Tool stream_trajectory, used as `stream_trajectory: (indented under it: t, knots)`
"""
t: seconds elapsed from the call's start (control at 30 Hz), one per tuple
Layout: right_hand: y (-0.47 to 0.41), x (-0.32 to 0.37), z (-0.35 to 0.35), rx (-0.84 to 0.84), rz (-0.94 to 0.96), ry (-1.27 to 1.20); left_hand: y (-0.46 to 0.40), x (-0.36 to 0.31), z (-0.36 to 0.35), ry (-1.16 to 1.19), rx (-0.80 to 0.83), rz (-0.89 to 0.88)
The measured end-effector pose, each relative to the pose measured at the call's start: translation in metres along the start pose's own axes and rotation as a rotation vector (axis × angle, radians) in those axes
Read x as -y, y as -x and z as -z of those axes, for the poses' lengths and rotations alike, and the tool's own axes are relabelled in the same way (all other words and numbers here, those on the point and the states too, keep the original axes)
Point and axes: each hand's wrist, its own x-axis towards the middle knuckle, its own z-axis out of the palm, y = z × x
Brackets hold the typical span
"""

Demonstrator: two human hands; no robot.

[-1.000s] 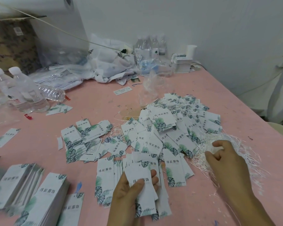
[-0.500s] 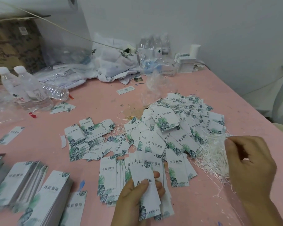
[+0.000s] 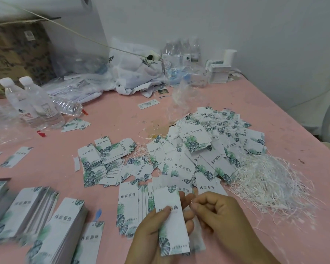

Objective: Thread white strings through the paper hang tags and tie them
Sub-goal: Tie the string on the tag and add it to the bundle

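My left hand point(image 3: 151, 229) holds a white paper hang tag point(image 3: 170, 218) with green leaf print, thumb on its face, near the table's front edge. My right hand point(image 3: 215, 212) is curled just right of the tag and pinches a white string point(image 3: 192, 201) whose end shows at the fingertips, close to the tag's upper right edge. A loose heap of white strings point(image 3: 271, 185) lies to the right. A big pile of tags with strings point(image 3: 208, 141) spreads across the table's middle.
Stacks of plain tags point(image 3: 65, 225) sit at the front left on the pink table point(image 3: 112, 115). Water bottles point(image 3: 38, 103) stand at the left. Plastic bags point(image 3: 133, 71) and boxes crowd the back by the wall. The table's right edge runs diagonally.
My right hand left the string heap and came leftward to the tag with a string pinched in its fingers. My left hand kept hold of the tag.
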Motion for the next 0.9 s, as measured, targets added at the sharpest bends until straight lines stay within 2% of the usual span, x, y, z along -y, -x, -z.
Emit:
stream_trajectory:
  t: [0.17,0.3,0.47,0.57,0.7,0.9]
  knots:
    - [0.000,-0.006,0.000,0.078,-0.035,-0.102,0.000,0.000,-0.006,-0.014,0.057,0.032]
    - [0.004,-0.002,0.006,0.092,0.086,0.088,0.000,-0.002,-0.005,-0.031,0.055,0.045]
    - [0.004,0.001,0.012,-0.131,0.214,0.224,-0.003,-0.004,-0.005,-0.034,0.028,0.083]
    - [0.005,0.003,0.012,-0.117,0.253,0.292,-0.002,-0.006,-0.008,0.012,0.079,0.122]
    - [0.006,0.008,0.011,-0.109,0.401,0.365,0.000,-0.007,-0.002,-0.006,0.108,0.136]
    - [0.006,0.005,0.013,-0.158,0.244,0.206,0.002,-0.004,-0.003,-0.196,0.130,0.174]
